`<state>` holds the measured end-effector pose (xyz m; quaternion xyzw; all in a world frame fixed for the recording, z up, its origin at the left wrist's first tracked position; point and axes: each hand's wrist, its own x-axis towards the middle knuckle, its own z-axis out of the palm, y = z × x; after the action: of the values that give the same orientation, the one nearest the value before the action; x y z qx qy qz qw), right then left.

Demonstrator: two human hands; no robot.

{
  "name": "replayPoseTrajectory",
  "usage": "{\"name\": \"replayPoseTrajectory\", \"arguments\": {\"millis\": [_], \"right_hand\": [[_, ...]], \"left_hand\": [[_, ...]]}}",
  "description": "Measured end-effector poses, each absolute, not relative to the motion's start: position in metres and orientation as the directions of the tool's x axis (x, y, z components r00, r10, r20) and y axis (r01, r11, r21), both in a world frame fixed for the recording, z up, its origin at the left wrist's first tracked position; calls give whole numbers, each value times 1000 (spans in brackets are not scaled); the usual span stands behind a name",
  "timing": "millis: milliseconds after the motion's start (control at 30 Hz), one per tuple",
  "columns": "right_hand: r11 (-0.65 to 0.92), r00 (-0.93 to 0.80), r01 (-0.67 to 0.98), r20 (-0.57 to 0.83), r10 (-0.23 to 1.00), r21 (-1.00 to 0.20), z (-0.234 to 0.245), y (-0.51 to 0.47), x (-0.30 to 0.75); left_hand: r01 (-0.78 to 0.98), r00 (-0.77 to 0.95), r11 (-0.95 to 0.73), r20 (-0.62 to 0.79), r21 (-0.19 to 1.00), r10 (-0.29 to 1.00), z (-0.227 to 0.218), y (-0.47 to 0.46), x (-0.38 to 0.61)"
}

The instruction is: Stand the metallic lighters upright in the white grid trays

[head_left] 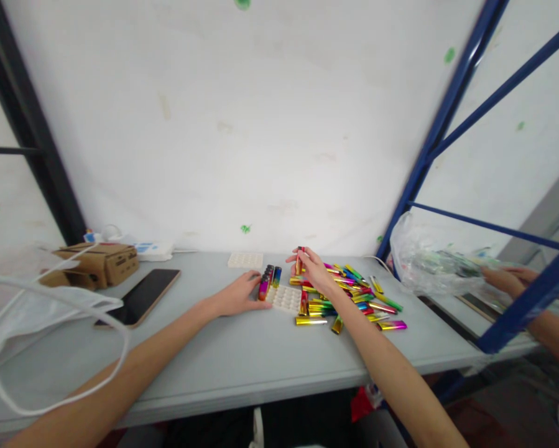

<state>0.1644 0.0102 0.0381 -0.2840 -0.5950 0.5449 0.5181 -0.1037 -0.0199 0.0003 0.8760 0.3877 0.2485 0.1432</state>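
Note:
A white tray (286,299) with rows of round holes lies on the table. Upright along its left side stand several shiny lighters (264,285) with dark tops, red to purple in colour, and a few blue ones behind. My left hand (239,294) grips the tray's left end, thumb at the front and fingers at the back. Above the tray's far right, my right hand (313,269) is closed on a red-gold lighter (299,262), held upright between thumb and fingers. A loose pile of metallic lighters (354,297) spreads to the right, partly behind my right forearm.
A second white tray (245,260) lies near the wall. To the left are a phone (142,297), a cardboard box (106,261) and a white cable. A blue frame (440,146) stands at right; beyond it are a plastic bag (428,261) and another person's arms.

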Motion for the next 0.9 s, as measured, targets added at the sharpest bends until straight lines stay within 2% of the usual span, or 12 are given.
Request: {"name": "replayPoseTrajectory", "arguments": {"millis": [100, 167, 333, 567, 900], "right_hand": [[228, -333, -230, 296, 895, -946, 35, 6, 155], [221, -317, -173, 267, 910, -960, 34, 5, 151], [330, -181, 89, 311, 933, -940, 28, 6, 148], [380, -36, 425, 404, 914, -822, 26, 6, 147], [441, -116, 456, 440, 890, -773, 29, -1, 141]], "left_hand": [[627, 565, -645, 315, 438, 763, -2, -20, -103], [636, 560, -641, 314, 429, 766, -2, -20, -101], [631, 570, -659, 331, 410, 752, 0, -21, -100], [625, 569, -669, 351, 403, 743, 0, -22, -99], [621, 565, -668, 356, 410, 744, 1, -24, -99]]}}
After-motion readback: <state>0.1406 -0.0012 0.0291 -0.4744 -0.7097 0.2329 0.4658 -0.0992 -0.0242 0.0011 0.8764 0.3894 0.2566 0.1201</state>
